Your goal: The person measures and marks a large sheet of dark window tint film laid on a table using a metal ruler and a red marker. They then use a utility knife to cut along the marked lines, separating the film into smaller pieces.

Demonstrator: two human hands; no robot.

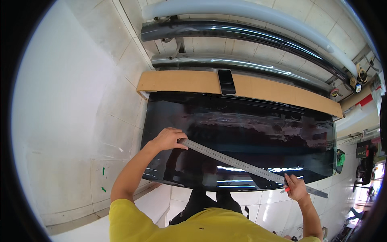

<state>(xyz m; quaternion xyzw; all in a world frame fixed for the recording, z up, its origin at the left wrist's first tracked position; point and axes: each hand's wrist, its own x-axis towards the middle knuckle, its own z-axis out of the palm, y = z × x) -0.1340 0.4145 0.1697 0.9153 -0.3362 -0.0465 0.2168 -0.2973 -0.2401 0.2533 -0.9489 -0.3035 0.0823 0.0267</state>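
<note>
L hand [166, 139] & R hand [296, 188], grip on metal ruler [234, 161] — phone [226, 82] atop cardboard box [181, 82] — contents hidden

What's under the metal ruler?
Glossy black sheet; at right, the ruler overhangs its near edge, above white floor tiles. The strip directly beneath is covered.

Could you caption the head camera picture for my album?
Left hand at one end of a metal ruler, right hand toward the other with a small red item, over a dark, shiny surface.
</note>
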